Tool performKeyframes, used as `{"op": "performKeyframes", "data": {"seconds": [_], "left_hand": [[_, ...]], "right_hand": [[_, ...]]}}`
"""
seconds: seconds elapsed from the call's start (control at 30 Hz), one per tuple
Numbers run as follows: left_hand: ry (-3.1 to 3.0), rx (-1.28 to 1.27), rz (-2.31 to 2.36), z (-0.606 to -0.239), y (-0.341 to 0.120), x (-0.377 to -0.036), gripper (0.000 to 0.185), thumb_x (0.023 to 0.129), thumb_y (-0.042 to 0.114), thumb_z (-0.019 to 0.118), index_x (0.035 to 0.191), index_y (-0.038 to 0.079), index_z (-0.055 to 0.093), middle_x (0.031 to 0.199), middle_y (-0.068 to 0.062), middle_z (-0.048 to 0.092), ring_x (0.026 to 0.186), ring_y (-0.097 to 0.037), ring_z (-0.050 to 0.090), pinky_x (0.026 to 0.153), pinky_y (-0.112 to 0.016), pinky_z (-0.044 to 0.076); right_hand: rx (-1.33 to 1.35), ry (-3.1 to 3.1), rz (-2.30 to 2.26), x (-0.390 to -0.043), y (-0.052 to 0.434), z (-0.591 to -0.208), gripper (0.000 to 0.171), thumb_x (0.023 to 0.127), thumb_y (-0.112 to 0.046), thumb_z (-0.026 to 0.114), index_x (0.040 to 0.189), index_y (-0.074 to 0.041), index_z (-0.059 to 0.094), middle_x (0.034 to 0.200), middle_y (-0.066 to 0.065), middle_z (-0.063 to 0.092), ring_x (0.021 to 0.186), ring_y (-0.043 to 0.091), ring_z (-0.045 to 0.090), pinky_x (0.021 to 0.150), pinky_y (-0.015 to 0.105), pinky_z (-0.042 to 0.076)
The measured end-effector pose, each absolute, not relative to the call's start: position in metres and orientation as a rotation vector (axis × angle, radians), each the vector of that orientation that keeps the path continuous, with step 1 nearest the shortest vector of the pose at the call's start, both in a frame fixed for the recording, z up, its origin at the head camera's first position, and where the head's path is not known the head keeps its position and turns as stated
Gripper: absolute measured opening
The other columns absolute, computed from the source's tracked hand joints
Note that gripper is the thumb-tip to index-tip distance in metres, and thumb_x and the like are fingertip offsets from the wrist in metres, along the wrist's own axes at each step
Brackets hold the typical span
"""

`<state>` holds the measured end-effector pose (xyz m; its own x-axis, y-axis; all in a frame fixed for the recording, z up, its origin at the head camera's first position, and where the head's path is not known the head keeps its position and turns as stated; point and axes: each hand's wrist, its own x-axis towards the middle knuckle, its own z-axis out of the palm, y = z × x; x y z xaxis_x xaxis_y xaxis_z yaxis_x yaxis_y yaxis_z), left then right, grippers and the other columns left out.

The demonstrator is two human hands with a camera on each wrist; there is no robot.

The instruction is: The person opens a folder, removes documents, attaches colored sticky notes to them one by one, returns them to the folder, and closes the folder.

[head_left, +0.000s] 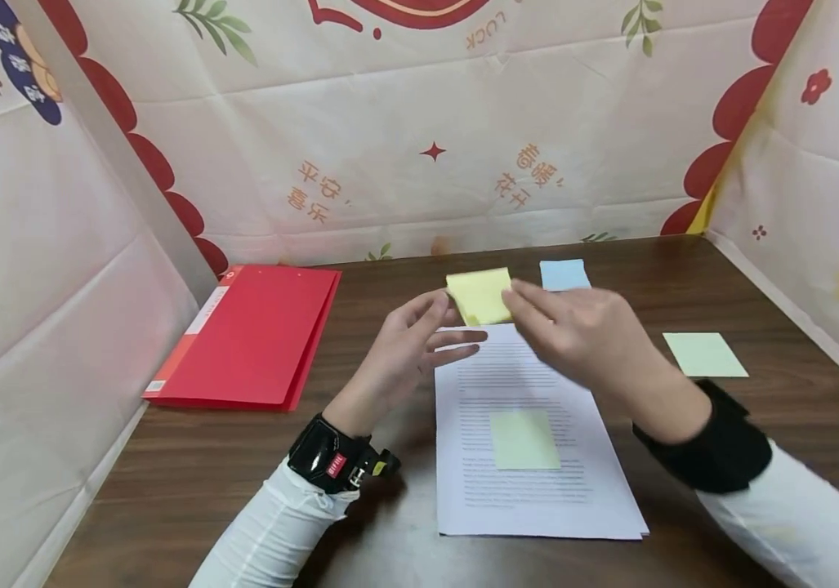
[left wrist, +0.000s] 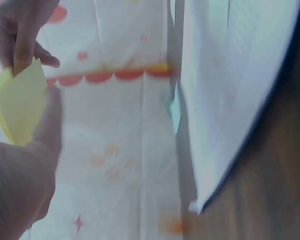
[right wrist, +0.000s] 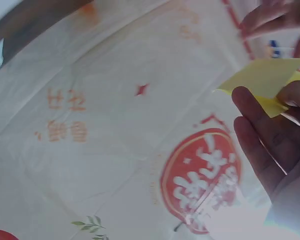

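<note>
A few yellow sticky notes (head_left: pixel 479 296), apparently layered, are raised above the far end of the printed sheets (head_left: pixel 522 384). My left hand (head_left: pixel 415 339) pinches their left edge between thumb and index finger, with the other fingers spread below. From the right, my right hand (head_left: pixel 581 335) pinches the opposite edge. Yellow paper (left wrist: pixel 25 102) shows between both hands in the left wrist view, its layers partly separated. In the right wrist view the yellow paper (right wrist: pixel 265 80) lies between my right thumb and fingers. A pale green sticky note (head_left: pixel 525 441) lies on the printed sheets.
A red folder (head_left: pixel 250 335) lies on the left of the brown wooden table (head_left: pixel 191 482). Behind the sheets is a blue sticky note (head_left: pixel 564 275); another pale green note (head_left: pixel 706 355) lies at the right. Printed cloth (head_left: pixel 419 106) encloses the table's back and sides.
</note>
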<state>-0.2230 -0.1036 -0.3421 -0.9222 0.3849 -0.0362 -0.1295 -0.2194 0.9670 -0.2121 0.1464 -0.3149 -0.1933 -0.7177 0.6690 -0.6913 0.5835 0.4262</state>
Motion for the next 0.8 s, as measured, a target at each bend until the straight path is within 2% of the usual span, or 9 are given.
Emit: {"op": "performKeyframes", "data": {"seconds": [0.07,0.17,0.2,0.3,0.33,0.5,0.6,0.7,0.8], "left_hand": [[1.697,0.285,2.216,-0.342,-0.1,-0.22,0.043,0.112,0.023,0.057,0.15,0.005,0.055,0.135,-0.017,0.069,0.103,-0.025,0.078,0.094,-0.043,0.065],[1.762,0.255,2.218,-0.343,-0.098,-0.217,0.037,0.109,0.018,0.06,0.144,0.006,0.062,0.124,-0.011,0.072,0.093,-0.016,0.077,0.084,-0.036,0.067],[1.782,0.244,2.227,-0.343,-0.098,-0.216,0.036,0.109,0.018,0.061,0.142,0.005,0.064,0.12,-0.009,0.073,0.09,-0.016,0.076,0.08,-0.034,0.067],[1.801,0.207,2.267,-0.346,-0.096,-0.213,0.031,0.108,0.018,0.063,0.136,0.004,0.067,0.108,-0.005,0.076,0.085,-0.015,0.076,0.073,-0.032,0.066],[1.806,0.194,2.276,-0.347,-0.096,-0.213,0.03,0.108,0.017,0.063,0.134,0.003,0.068,0.104,-0.004,0.077,0.083,-0.015,0.076,0.071,-0.031,0.066],[1.895,0.18,2.297,-0.352,-0.091,-0.211,0.026,0.106,0.015,0.065,0.127,0.001,0.07,0.092,-0.001,0.078,0.08,-0.014,0.074,0.068,-0.031,0.065],[1.975,0.178,2.308,-0.354,-0.089,-0.212,0.023,0.106,0.014,0.065,0.124,0.001,0.073,0.087,-0.002,0.077,0.08,-0.014,0.073,0.068,-0.032,0.065],[2.014,0.169,2.314,-0.353,-0.088,-0.212,0.022,0.106,0.013,0.066,0.123,0.002,0.074,0.087,-0.003,0.076,0.08,-0.015,0.072,0.068,-0.032,0.066],[2.025,0.164,2.321,-0.352,-0.088,-0.213,0.021,0.105,0.012,0.066,0.123,0.002,0.074,0.09,-0.005,0.077,0.08,-0.016,0.073,0.069,-0.033,0.066]], "right_hand": [[1.149,-1.903,-0.044,-0.195,0.145,-0.32,0.022,0.107,-0.006,0.06,0.122,0.003,0.074,0.109,0.023,0.081,0.068,0.033,0.078,0.056,0.042,0.062],[1.19,-1.89,-0.065,-0.182,0.144,-0.324,0.019,0.104,-0.003,0.064,0.119,0.0,0.076,0.109,0.02,0.082,0.072,0.029,0.08,0.06,0.04,0.064],[1.206,-1.891,-0.076,-0.18,0.144,-0.324,0.023,0.096,0.0,0.074,0.118,-0.001,0.077,0.109,0.019,0.082,0.074,0.028,0.08,0.062,0.04,0.064],[1.235,-1.91,-0.082,-0.178,0.146,-0.325,0.051,0.068,0.002,0.094,0.116,-0.005,0.078,0.11,0.017,0.082,0.074,0.027,0.079,0.063,0.039,0.064],[1.245,-1.917,-0.085,-0.178,0.147,-0.325,0.055,0.064,0.003,0.096,0.116,-0.005,0.078,0.11,0.016,0.082,0.073,0.026,0.079,0.064,0.039,0.064],[1.299,-1.932,-0.043,-0.177,0.152,-0.329,0.056,0.062,0.004,0.097,0.114,-0.005,0.078,0.109,0.015,0.082,0.075,0.026,0.08,0.066,0.04,0.066],[1.327,-1.963,0.047,-0.176,0.154,-0.329,0.057,0.062,0.003,0.098,0.115,-0.003,0.078,0.11,0.016,0.082,0.085,0.027,0.081,0.07,0.04,0.066],[1.333,-2.006,0.13,-0.174,0.158,-0.327,0.06,0.06,0.005,0.099,0.116,0.0,0.077,0.112,0.016,0.081,0.093,0.029,0.08,0.072,0.04,0.066],[1.328,-2.068,0.191,-0.173,0.161,-0.325,0.059,0.064,0.003,0.098,0.119,0.004,0.076,0.115,0.017,0.079,0.1,0.03,0.078,0.077,0.04,0.066]]}}
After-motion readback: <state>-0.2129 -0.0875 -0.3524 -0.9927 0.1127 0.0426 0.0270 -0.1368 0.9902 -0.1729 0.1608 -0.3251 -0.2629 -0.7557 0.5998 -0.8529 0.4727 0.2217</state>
